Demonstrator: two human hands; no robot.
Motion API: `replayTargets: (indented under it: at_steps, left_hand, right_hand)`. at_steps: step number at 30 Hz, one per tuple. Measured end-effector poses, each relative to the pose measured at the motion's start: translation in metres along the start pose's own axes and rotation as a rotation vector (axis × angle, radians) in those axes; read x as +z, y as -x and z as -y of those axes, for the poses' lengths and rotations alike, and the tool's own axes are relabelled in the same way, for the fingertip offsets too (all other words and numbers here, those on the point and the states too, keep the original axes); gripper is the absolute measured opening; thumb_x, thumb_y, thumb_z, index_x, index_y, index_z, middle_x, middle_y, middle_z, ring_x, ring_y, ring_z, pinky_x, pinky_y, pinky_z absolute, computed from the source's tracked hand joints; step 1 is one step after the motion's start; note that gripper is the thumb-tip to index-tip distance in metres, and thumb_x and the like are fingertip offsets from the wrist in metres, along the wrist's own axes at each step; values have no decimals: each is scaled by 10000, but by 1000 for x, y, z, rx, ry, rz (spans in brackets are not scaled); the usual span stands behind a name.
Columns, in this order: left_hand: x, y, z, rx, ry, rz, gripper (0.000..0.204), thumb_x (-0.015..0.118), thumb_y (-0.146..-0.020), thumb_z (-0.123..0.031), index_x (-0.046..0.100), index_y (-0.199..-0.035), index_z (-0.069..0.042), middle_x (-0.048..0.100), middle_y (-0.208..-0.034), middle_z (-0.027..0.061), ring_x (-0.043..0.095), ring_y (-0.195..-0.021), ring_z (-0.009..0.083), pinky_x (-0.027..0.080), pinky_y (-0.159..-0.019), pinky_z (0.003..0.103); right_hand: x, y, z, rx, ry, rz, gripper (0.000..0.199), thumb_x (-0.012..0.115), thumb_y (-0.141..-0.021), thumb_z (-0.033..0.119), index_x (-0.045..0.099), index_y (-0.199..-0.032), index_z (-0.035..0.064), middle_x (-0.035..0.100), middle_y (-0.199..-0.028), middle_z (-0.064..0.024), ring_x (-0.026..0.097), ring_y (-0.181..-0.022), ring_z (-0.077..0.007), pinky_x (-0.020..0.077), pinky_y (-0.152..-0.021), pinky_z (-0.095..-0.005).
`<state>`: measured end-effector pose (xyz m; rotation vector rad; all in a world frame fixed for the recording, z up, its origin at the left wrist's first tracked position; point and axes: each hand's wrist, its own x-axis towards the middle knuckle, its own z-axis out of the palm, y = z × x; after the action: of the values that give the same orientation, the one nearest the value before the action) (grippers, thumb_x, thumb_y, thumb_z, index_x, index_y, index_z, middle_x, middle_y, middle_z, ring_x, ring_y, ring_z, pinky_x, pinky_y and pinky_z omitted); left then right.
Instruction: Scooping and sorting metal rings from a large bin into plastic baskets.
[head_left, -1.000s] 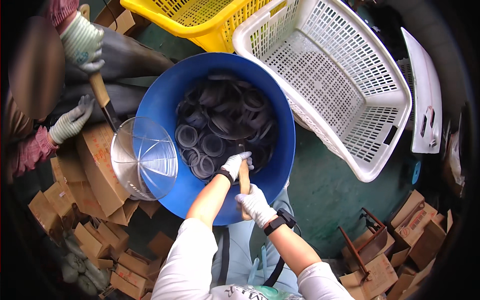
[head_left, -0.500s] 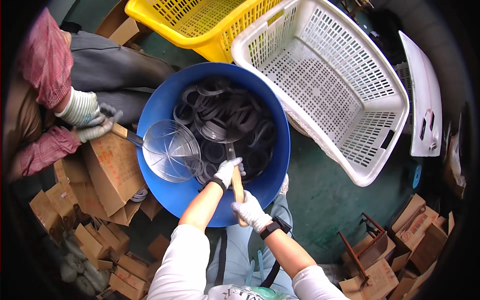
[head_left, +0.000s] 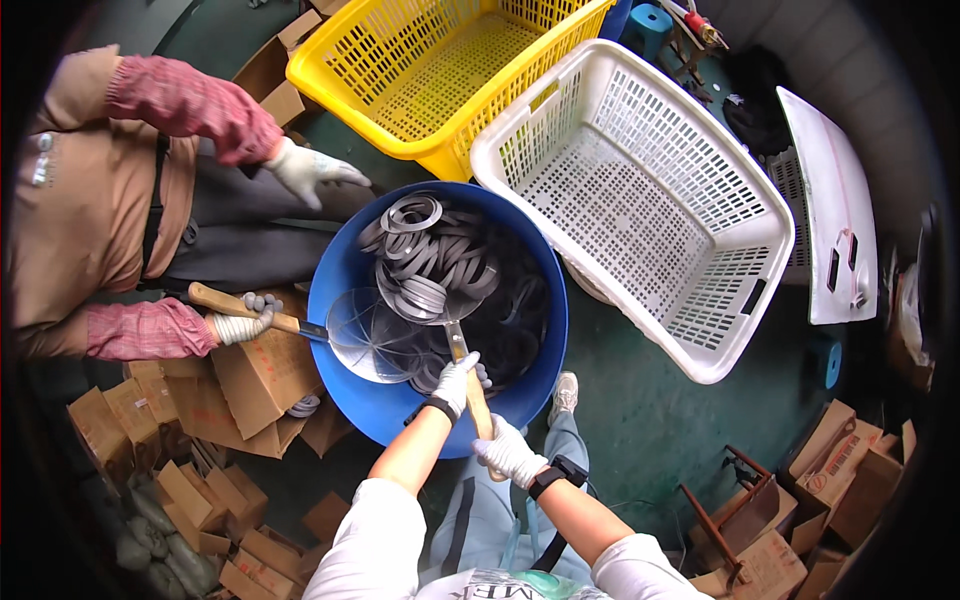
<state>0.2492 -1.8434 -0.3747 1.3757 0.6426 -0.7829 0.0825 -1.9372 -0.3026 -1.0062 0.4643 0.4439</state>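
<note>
Both my gloved hands grip the wooden handle of a long-handled strainer (head_left: 472, 390). My left hand (head_left: 457, 386) is wrapped round it close to the metal neck, and my right hand (head_left: 512, 456) closes on its lower end. The strainer's bowl is heaped with grey flat rings (head_left: 432, 262) and hides under them. It is inside a round blue tub (head_left: 345, 405), above more dark rings (head_left: 515, 310). At the left, a co-worker's gloved hand (head_left: 245, 318) holds a second, empty-looking wire strainer (head_left: 375, 337) over the tub. That person's other hand (head_left: 316, 175) is open beyond the rim.
A white slatted basket (head_left: 620, 260) stands against the tub's far right, with a yellow basket (head_left: 400, 140) behind. Cardboard boxes (head_left: 265, 385) crowd the left; more boxes (head_left: 830, 460) lie at lower right by a brown frame (head_left: 715, 520). A white panel (head_left: 835, 200) stands far right.
My strainer has come up with a heap of rings, its bowl now higher in the tub. The co-worker's upper hand has left the other strainer and reaches out open; that strainer has shifted right.
</note>
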Motion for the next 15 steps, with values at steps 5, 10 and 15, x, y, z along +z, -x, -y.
replayTargets:
  at_steps: [5,10,15]
  left_hand:
    - [19,46,30,-97,65,76,234,705,-814,-263,544,-885,-108,554,-691,24,557,-566,165,527,-532,333]
    - [24,77,31,-113,53,45,239,709,-810,-264,551,-902,-110,559,-694,18,559,-577,161,525,-545,323]
    - [22,92,30,-115,57,59,241,716,-802,-259,550,-893,-110,554,-686,23,552,-569,172,515,-551,325]
  right_hand:
    - [-5,26,-1,-47,126,-94,484,636,-748,98,451,-1183,-6,563,-817,-73,566,-624,-143,488,-552,-285]
    - [9,58,24,25,190,-126,427,628,-729,107,479,-1112,-7,567,-790,-65,562,-598,-144,483,-539,-284]
    - [18,67,16,-7,115,-117,404,634,-728,137,492,-1079,-3,572,-775,-68,563,-584,-153,471,-528,-287]
